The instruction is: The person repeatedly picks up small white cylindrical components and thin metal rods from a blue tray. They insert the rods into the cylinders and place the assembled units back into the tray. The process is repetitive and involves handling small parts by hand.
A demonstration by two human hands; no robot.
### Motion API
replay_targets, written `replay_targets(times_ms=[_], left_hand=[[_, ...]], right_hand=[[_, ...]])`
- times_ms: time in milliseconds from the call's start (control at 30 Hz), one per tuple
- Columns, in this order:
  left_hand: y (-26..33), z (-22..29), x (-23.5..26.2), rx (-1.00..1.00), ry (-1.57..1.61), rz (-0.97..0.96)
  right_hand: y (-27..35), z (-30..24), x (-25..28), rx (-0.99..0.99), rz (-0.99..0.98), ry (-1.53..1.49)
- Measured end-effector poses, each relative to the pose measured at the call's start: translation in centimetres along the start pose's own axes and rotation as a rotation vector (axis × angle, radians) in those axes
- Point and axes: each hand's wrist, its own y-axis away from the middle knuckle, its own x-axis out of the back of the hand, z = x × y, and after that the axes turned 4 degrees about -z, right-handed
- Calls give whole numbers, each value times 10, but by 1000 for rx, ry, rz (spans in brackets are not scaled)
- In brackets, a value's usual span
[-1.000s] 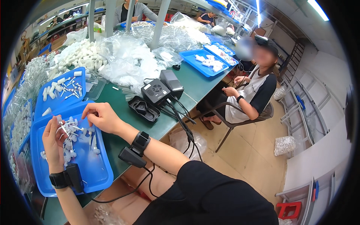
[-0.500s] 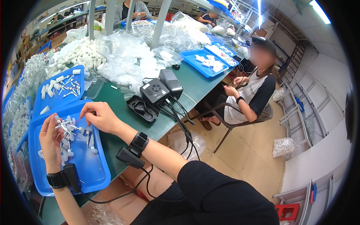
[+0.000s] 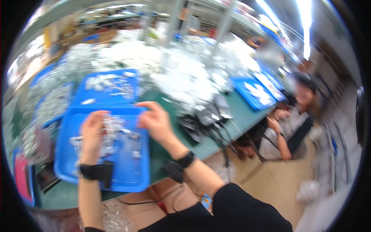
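My left hand [image 3: 92, 131] is over the left half of a blue tray [image 3: 141, 174], its fingers drawn together near small white-and-clear parts [image 3: 112, 125]. Blur hides what those fingers hold, if anything. At the tray's right rim is my right hand [image 3: 157, 123], with thumb and forefinger apart and nothing visible between them. Several more small white parts with thin stems lie scattered in this tray. Behind it, a second blue tray [image 3: 87, 97] carries white cylindrical pieces [image 3: 98, 82] and thin stemmed parts [image 3: 123, 88].
Clear plastic bags [image 3: 185, 73] and a heap of white pieces [image 3: 133, 56] cover the back of the green table [image 3: 164, 98]. Black boxes with cables [image 3: 208, 114] stand to the right. Beyond them are more blue trays [image 3: 247, 98] and a seated person [image 3: 286, 131].
The view has swung left and blurred, so the table appears shifted right. My right hand's thumb and forefinger have spread. My left hand remains over the near tray.
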Motion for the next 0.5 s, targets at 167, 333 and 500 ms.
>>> replay_targets(times_ms=[167,333,500], left_hand=[[4,13,-1,80,70,62],[7,5,9,32,156,94],[6,14,1,-23,290,44]], right_hand=[[-36,-39,-20,18,-28,-102],[-68,-78,-47,-53,-538,443],[-81,-26,10,-199,-97,732]])
